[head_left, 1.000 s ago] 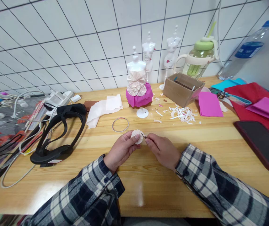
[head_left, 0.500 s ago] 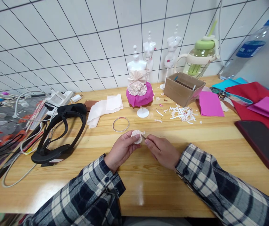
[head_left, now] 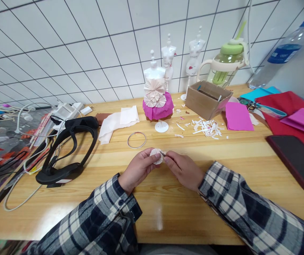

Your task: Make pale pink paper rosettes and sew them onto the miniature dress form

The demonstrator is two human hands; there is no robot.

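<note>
My left hand [head_left: 138,167] pinches a pale paper disc [head_left: 154,151], best kept still; my right hand [head_left: 185,170] grips a slim dark tool [head_left: 162,153].

The left grip [head_left: 138,167] pinches a pleated paper rosette [head_left: 155,156], the right grip [head_left: 185,170] a slim tool [head_left: 163,153] at its two o'clock; a magenta-skirted dress form [head_left: 154,73] stands at twelve.

A small round pleated rosette [head_left: 158,160], pale pinkish cream and partly covered, is held face visible, nearer the viewer than the pink-skirted dress-form mannequin [head_left: 154,73]. A slim dark tool [head_left: 163,153], mostly hidden, is at the rosette's edge, also nearer than the mannequin; contact is unclear.
</note>
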